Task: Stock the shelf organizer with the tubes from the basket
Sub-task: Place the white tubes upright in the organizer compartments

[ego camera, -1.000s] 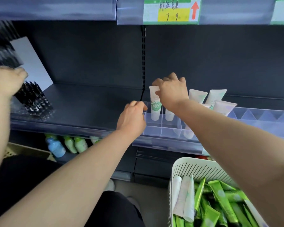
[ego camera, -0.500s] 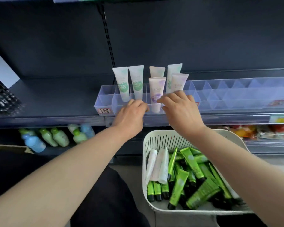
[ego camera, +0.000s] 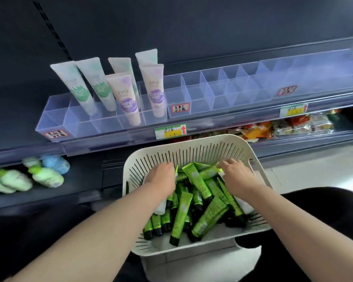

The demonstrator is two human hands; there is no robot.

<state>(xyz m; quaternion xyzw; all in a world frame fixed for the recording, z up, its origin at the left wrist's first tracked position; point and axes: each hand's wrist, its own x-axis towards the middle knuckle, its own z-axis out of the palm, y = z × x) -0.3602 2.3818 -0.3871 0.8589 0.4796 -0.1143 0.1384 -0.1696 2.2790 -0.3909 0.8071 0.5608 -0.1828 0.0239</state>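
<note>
A clear compartment organizer (ego camera: 110,127) runs along the dark shelf. Its left end holds several white tubes standing upright, some with green labels (ego camera: 82,88) and some with purple labels (ego camera: 128,102). Below it sits a white slotted basket (ego camera: 192,141) full of green tubes (ego camera: 181,214). My left hand (ego camera: 161,176) is down in the basket's left side with its fingers hidden, and a white tube (ego camera: 161,206) peeks out beneath the wrist. My right hand (ego camera: 236,174) is in the basket's right side, fingertips at the crimped end of a green tube (ego camera: 210,171). The frame does not show whether either hand is gripping.
The organizer's compartments (ego camera: 222,92) to the right of the tubes hold nothing. A price tag (ego camera: 170,132) hangs on the shelf edge. On the lower shelf lie green and blue bottles (ego camera: 47,176) at the left and snack packets (ego camera: 273,129) at the right.
Both hands came down from the organizer's front edge into the basket. The view swung down and to the right. The tubes in the organizer stand as before.
</note>
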